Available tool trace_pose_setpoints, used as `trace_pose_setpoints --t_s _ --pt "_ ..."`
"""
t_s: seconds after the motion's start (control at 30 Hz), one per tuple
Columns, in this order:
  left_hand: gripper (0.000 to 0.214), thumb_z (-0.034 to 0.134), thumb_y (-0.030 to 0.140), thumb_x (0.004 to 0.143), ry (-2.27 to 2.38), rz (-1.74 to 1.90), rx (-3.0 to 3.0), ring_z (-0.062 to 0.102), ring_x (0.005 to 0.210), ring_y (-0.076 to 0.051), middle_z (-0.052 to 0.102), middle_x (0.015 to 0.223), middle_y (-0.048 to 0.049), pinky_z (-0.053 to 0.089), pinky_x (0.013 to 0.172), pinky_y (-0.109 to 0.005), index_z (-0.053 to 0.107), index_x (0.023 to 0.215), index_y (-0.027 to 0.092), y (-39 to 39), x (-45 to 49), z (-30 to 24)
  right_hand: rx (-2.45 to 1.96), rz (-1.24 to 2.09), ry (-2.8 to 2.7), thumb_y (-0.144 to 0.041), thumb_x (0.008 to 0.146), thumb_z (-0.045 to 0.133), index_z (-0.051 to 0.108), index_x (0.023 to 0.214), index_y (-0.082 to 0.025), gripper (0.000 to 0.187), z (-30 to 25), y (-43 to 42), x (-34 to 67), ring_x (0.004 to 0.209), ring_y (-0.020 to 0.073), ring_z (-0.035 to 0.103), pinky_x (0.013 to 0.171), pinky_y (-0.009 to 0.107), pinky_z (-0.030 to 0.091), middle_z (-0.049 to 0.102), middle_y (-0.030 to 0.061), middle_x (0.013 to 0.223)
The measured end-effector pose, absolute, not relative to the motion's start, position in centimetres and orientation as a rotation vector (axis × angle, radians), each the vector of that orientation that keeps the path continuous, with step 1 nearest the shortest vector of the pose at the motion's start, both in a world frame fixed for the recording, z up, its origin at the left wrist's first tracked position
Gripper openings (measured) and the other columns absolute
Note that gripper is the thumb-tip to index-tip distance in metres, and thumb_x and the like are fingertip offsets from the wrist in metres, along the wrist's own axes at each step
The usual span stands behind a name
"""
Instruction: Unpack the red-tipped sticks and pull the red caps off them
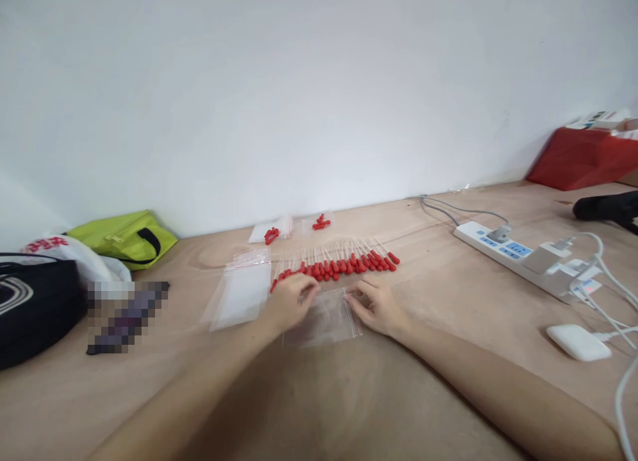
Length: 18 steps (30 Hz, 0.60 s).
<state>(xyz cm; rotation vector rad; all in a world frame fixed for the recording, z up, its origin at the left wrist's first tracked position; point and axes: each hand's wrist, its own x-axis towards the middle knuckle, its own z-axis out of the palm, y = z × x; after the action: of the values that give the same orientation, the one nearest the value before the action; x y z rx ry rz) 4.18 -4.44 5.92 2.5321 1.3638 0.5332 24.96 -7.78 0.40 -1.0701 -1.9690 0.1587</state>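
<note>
A clear bag [326, 323] lies flat on the table [349, 394], in the middle, just in front of the person. Both hands are at its far edge, where the red strip of the opening runs. The right hand [375, 306] is at the right end of this edge: its thumb and fingers [355, 299] are closed together and pinch the bag there. The left hand [292, 303] rests over the left end of the edge. Its fingers are bent and the tips are hidden behind the hand, so I cannot tell if they grip the bag or only press on it. The rest of the bag lies between the two wrists, toward the person.

Just behind the fingers there is a row of sticks [339, 262] with red tips, side by side, very near to the left hand. A pile of empty bags [242, 291] lies just left of the left hand. A power strip [513, 252] lies well apart, at the right
</note>
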Motion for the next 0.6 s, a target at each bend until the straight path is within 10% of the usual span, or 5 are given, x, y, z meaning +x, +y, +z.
trace_pose_setpoints --t_s 0.23,0.6 --pt "0.045 0.042 0.041 0.083 1.176 0.333 2.565 0.029 0.127 -0.023 0.035 0.137 -0.0058 0.026 0.104 -0.044 0.043 0.125 0.025 -8.4 3.9 2.2 -1.319 0.262 -1.995 -0.033 0.069 0.061 0.054 0.086 -0.018 0.024 0.8 -8.2 24.6 0.065 0.0157 0.051 0.066 0.031 0.038 0.055 -0.0006 0.064" --pt "0.017 0.061 0.032 0.067 1.532 0.312 2.227 0.056 0.073 -0.017 0.061 0.073 -0.0009 0.042 0.067 -0.028 0.059 0.077 0.019 -5.9 6.1 4.3 -1.092 0.716 -1.847 -0.021 0.072 0.058 0.050 0.101 -0.019 0.030 -0.8 -7.5 24.9 0.061 0.0103 0.049 0.055 0.023 0.041 0.056 -0.0013 0.072"
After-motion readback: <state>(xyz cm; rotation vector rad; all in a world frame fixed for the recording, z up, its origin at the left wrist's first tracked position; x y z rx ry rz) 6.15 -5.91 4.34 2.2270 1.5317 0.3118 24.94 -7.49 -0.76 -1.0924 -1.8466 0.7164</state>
